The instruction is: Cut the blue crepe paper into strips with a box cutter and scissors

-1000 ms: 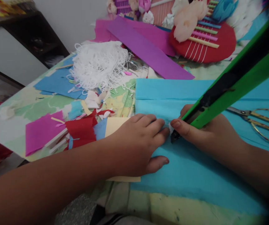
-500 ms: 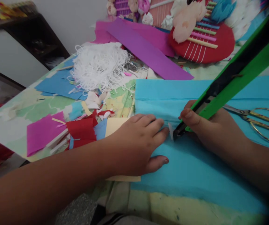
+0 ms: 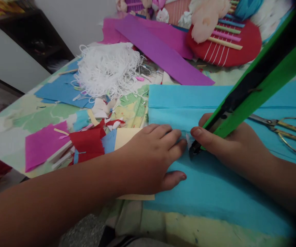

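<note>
My left hand lies palm down over a cream sheet and blue crepe-like paper, its thumb apart from the bent fingers. My right hand is closed round a long green-and-black hand tool of a kind I cannot make out. The tool leans up to the right, and its dark narrow tip touches the blue paper just right of my left fingertips. A small whitish sliver shows beside that tip. Gold-handled scissors lie on the blue paper beyond my right hand.
A tangle of white string lies left of a purple strip. Scraps of red paper and magenta paper are at the left. Behind stands a red strung disc with paper flowers. A dark shelf is at the far left.
The tool's tip has shifted slightly down the blue paper, and my right thumb has slid a little to the left. My left hand stays where it was.
</note>
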